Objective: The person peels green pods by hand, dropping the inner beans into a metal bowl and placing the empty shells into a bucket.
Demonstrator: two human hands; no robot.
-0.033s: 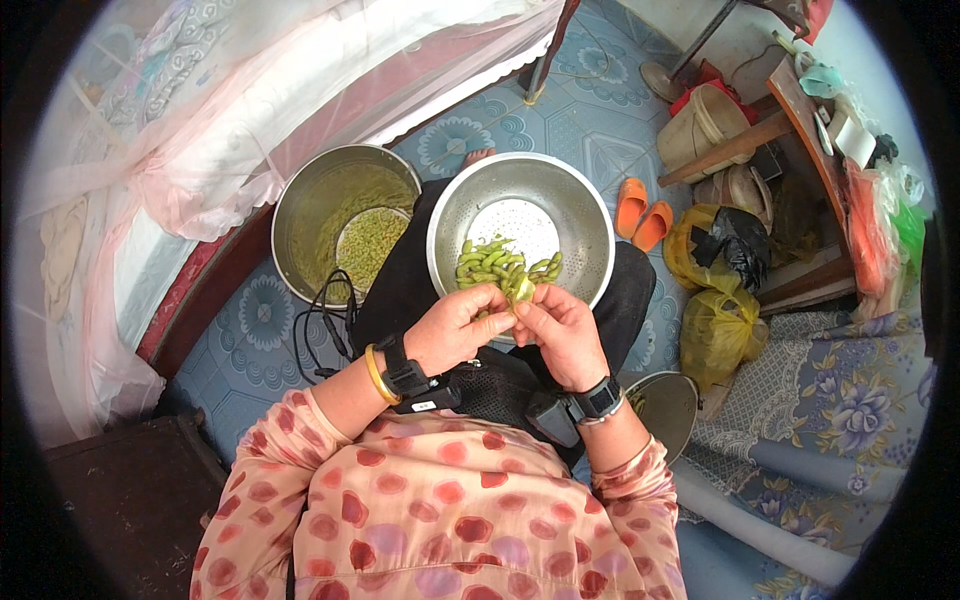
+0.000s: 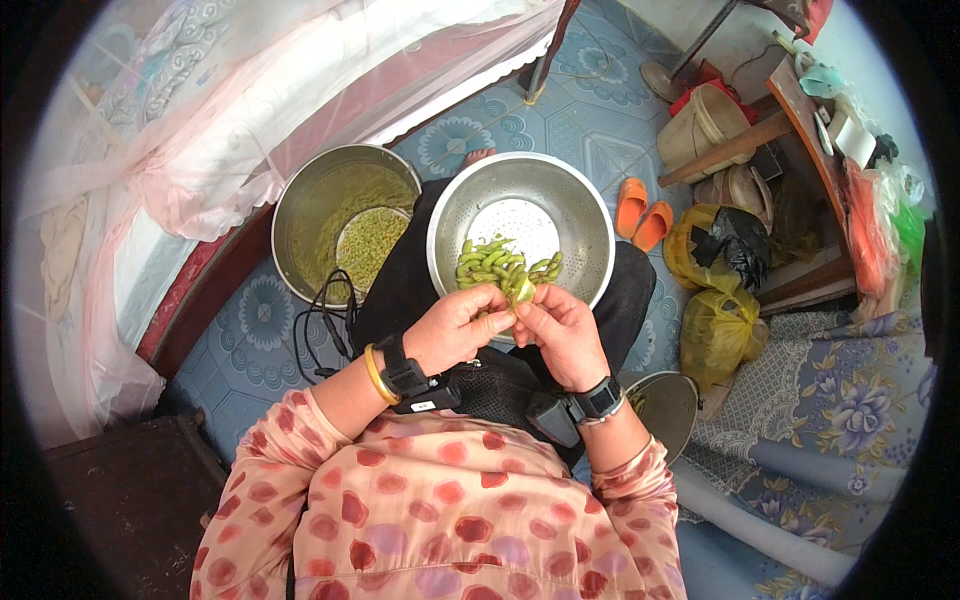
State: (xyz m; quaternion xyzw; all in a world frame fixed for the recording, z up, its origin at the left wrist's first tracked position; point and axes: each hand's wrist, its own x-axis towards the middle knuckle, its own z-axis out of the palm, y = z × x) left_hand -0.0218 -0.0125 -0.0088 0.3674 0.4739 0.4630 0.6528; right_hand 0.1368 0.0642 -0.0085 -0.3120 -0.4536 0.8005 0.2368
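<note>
A soybean pod [image 2: 523, 289], pale green and split open, is pinched between the fingertips of my left hand [image 2: 462, 325] and my right hand [image 2: 563, 335]. Both hands are closed on it over the near rim of a steel colander [image 2: 585, 215] resting on my lap. Inside, several unopened green pods [image 2: 490, 262] lie heaped against the near side. To the left stands a deep steel pot [image 2: 290, 215] with a layer of shelled green beans [image 2: 372, 245] in its bottom. My fingers partly hide the pod.
Beside the pot a black cable [image 2: 328, 320] loops. Orange slippers [image 2: 641, 215], yellow plastic bags [image 2: 720, 330] and a pale bucket [image 2: 703, 125] lie to the right. A second metal vessel [image 2: 672, 410] stands near my right wrist. A netted bed [image 2: 260, 110] borders the left.
</note>
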